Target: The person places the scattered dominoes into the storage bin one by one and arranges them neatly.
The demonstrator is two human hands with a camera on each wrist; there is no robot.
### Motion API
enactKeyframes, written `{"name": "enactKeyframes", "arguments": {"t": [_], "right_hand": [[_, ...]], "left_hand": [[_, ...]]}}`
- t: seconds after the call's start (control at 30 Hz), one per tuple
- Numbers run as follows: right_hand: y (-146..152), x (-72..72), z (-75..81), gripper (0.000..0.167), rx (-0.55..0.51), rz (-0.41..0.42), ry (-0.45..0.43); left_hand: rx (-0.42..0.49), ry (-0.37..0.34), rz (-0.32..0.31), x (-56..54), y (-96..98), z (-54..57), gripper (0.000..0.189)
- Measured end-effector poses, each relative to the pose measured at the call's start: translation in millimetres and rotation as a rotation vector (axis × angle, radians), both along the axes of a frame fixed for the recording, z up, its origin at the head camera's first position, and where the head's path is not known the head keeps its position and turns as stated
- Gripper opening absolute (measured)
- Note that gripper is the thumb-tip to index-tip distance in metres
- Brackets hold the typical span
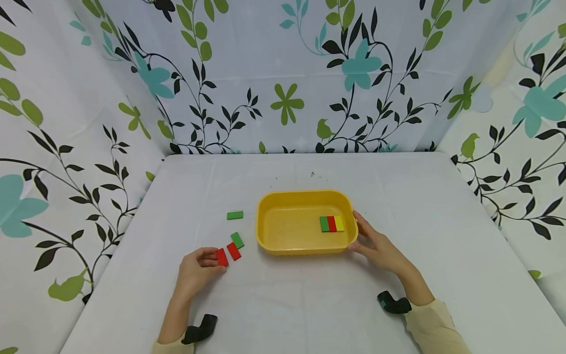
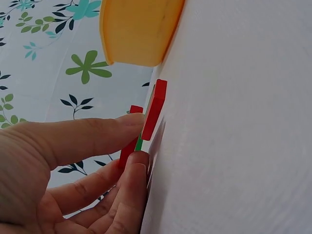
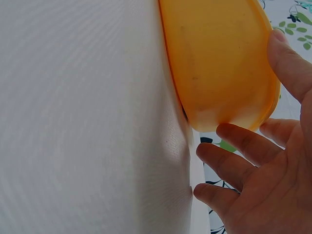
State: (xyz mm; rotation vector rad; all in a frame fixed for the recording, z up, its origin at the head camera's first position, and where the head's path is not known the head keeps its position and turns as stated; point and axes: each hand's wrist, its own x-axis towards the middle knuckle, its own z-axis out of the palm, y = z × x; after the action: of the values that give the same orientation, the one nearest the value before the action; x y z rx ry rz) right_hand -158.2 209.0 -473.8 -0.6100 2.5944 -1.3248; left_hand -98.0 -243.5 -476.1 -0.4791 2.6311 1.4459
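My left hand (image 1: 194,273) pinches a red block (image 1: 222,257) between thumb and fingers, low over the white table. Just beyond it lies another red block (image 1: 234,251), and a green block (image 1: 237,240) sits close behind that one. A second loose green block (image 1: 235,215) is farther back. My right hand (image 1: 379,250) holds the right end of a yellow tray (image 1: 283,253), thumb near its front corner and fingers toward the back one. Inside the tray, at the right, a green block (image 1: 325,224), a red block (image 1: 332,224) and a yellow block (image 1: 339,223) stand side by side.
White cloth covers the table (image 1: 300,305), and patterned curtains (image 1: 287,73) rise behind and at both sides. A black strap piece (image 1: 201,329) is at the left wrist and another black strap piece (image 1: 394,303) at the right.
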Motion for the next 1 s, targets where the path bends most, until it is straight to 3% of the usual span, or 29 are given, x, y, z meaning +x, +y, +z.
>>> {"name": "enactKeyframes", "arguments": {"t": [0.27,0.53,0.8,1.0], "right_hand": [[1,0.5,0.2,0.086,0.001,-0.005,-0.008],[-1,1.0,0.7,0.086,0.004,-0.014,-0.026],[-2,1.5,2.7,0.087,0.011,-0.019,-0.037],[-2,1.7,3.0,0.087,0.004,-0.022,-0.034]], "left_hand": [[0.125,0.021,0.037,-1.6,-2.8,6.4,0.049],[0.204,0.089,0.043,-6.5,-2.9,25.8,0.047],[0.249,0.14,-0.021,-23.8,6.0,56.7,0.052],[0.246,0.186,-0.109,-42.5,27.4,79.8,0.05]]}}
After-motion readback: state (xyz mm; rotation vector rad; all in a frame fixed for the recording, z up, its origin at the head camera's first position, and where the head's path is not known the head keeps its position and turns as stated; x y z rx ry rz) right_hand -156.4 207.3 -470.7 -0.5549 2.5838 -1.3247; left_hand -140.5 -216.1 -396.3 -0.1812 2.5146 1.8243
